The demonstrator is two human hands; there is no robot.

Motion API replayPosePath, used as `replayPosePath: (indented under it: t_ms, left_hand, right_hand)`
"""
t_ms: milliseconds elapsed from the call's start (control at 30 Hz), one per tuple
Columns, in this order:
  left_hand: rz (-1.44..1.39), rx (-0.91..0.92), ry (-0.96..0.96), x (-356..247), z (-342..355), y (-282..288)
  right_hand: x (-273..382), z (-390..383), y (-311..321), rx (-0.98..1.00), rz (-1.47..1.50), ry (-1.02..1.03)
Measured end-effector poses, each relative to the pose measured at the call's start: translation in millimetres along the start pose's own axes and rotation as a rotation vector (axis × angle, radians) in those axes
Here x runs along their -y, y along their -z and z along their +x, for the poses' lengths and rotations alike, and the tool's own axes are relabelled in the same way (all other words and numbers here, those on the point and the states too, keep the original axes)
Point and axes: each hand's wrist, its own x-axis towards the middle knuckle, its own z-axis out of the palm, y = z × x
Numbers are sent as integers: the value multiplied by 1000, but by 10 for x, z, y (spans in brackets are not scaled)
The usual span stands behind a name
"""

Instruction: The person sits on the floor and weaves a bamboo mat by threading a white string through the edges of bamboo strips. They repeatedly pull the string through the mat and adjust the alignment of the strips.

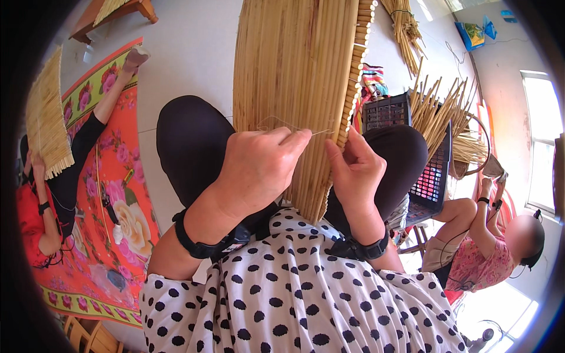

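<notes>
A mat of straw-coloured reed stalks stands between my knees, its stalks running lengthwise and their cut ends showing along the right edge. My left hand lies over its near part, thumb and forefinger pinched on a fine pale thread. That strand runs straight from the fingertips toward the right edge; whether a needle is part of it I cannot tell. A thin loop of thread also curls above the knuckles. At the right edge, my right hand grips the mat between thumb and fingers, close to the strand's end.
A black plastic crate with loose reed stalks stands right of my knee. A tied reed bundle lies beyond it. One person sits at right; another, on a red floral cloth at left, holds a second mat.
</notes>
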Motion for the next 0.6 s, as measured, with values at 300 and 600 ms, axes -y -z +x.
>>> replayPosePath:
  t_ms: [300,600]
  left_hand:
    - [22,-5,4,1,-35,22]
    - [35,-11,-10,2,-24,46]
  right_hand:
    - [-55,-16,-39,-5,66,5]
    - [-50,-11,-45,1,46,23]
